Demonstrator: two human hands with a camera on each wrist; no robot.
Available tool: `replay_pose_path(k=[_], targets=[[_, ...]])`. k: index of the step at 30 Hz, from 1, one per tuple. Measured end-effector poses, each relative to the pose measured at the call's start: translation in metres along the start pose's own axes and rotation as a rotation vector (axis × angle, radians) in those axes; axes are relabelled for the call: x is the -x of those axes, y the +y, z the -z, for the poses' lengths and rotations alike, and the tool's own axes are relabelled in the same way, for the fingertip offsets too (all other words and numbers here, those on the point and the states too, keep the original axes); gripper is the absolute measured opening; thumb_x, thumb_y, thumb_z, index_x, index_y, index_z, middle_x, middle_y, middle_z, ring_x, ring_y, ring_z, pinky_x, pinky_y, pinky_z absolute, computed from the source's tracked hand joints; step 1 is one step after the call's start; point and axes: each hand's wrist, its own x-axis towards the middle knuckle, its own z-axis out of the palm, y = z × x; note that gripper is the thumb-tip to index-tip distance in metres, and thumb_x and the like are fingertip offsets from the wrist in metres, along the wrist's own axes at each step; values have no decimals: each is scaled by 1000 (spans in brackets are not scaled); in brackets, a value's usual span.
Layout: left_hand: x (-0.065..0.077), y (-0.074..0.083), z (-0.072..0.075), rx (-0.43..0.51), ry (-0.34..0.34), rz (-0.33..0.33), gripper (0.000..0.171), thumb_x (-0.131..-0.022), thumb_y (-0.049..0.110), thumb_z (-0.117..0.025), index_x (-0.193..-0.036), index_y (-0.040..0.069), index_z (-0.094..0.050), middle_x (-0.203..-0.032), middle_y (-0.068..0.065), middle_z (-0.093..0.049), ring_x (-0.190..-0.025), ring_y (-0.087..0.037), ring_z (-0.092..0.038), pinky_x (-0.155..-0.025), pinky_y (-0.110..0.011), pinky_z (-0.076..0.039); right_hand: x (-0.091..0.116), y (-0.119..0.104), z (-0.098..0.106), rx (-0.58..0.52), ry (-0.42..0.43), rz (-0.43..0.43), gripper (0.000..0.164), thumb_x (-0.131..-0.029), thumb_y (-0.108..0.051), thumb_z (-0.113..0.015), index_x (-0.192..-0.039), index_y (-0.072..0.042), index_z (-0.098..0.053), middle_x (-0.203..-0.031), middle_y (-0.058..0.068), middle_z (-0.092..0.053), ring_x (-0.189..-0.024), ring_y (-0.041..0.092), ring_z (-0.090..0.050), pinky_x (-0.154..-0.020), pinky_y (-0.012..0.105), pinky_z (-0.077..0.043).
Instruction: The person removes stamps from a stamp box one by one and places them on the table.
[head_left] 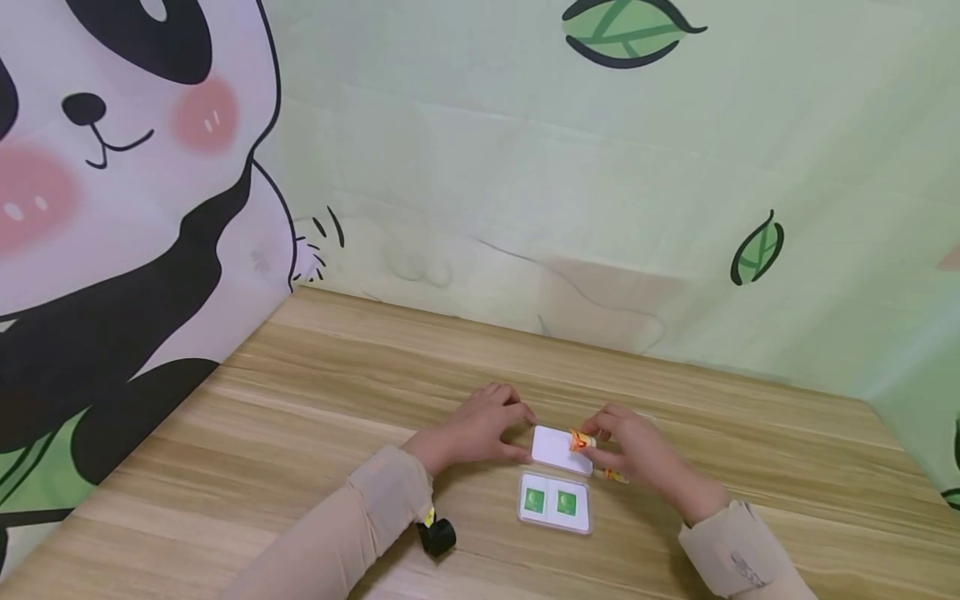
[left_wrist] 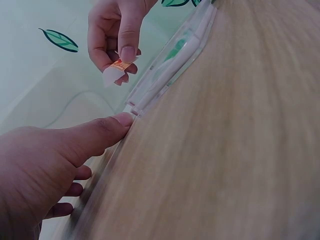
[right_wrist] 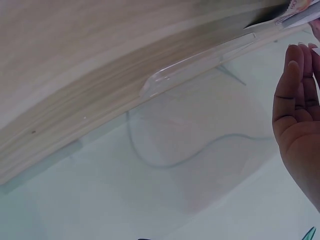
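In the head view a white rectangular card case (head_left: 551, 450) lies between both hands. My left hand (head_left: 480, 427) is at its left end, with the straight thumb (left_wrist: 107, 130) right at the clear edge in the left wrist view. Over the case's right part, my right hand (head_left: 637, 446) pinches a small white paper piece with orange print (head_left: 581, 440) between thumb and fingers; the left wrist view shows this paper piece (left_wrist: 117, 70) curling at its free end. A second orange-printed piece (head_left: 617, 476) shows below the right hand, partly hidden by it.
Nearer the body lies a clear-edged case (head_left: 553, 521) with two green squares. A clear plastic lid (right_wrist: 200, 65) rests on the table in the right wrist view. Behind the wood-grain table (head_left: 337, 350) stands a pale green printed backdrop (head_left: 450, 150), with a panda print (head_left: 247, 217) at left.
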Motion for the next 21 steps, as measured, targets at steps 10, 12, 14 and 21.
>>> replay_pose_path(k=[10,12,14,21], targets=[[0,1,1,-7,-6,1,49,-83,48,-70,-124,22,-61,-121,0,-53,-116,-16,-45,-104,-36,-37,10,3,1,-26,52,28,17,-83,-16,-74,-96,-6,-68,-92,-1,-62,-82,15,-59,-72,29,-53],[0,1,1,-7,-9,2,49,-83,48,-70,-124,22,-61,-121,0,-53,-116,-16,-45,-104,-36,-37,12,3,2,-24,63,19,16,-83,-17,-73,-95,-7,-69,-91,-1,-62,-83,15,-60,-71,28,-53],[0,1,0,-11,-8,3,50,-83,49,-70,-124,22,-61,-121,0,-53,-116,-16,-45,-104,-36,-37,13,3,2,-20,71,6,16,-84,-18,-73,-95,-7,-69,-91,-2,-62,-83,15,-60,-69,27,-52],[0,0,1,-4,-9,4,50,-82,49,-70,-124,22,-61,-121,-1,-53,-116,-17,-45,-104,-36,-37,16,4,4,-24,99,-16,17,-84,-23,-74,-94,-10,-70,-91,-3,-62,-82,14,-60,-66,26,-51]])
